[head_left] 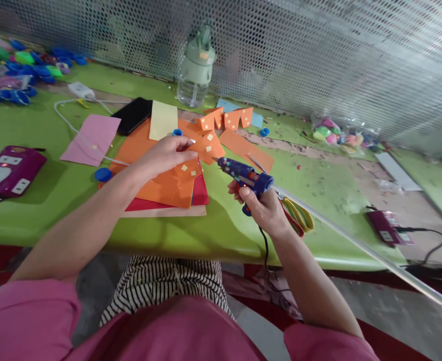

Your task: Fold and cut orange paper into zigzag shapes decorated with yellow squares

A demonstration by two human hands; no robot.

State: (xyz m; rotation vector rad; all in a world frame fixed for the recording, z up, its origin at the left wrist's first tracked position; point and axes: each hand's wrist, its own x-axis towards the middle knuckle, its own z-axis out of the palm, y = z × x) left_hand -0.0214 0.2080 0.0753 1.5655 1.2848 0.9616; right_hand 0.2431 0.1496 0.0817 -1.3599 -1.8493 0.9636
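Note:
My right hand (256, 200) is closed round a dark blue glue gun (245, 174), its nozzle pointing left. A long clear glue stick (341, 230) runs out of its back. My left hand (173, 153) pinches an orange folded piece (210, 146) with small pale squares on it, close to the nozzle. Beneath lie orange sheets (164, 188) over a red sheet (201, 193). Two folded orange pieces (238, 118) with pale squares stand behind. Scissors with yellow and red handles (299, 213) lie beside my right hand.
A green bottle (197, 67) stands by the mesh panel (281, 55). Around are a black phone (133, 115), pink paper (91, 139), a purple power box (12, 170), another power box (386, 228), colourful small parts (25, 65) and bagged pieces (329, 131).

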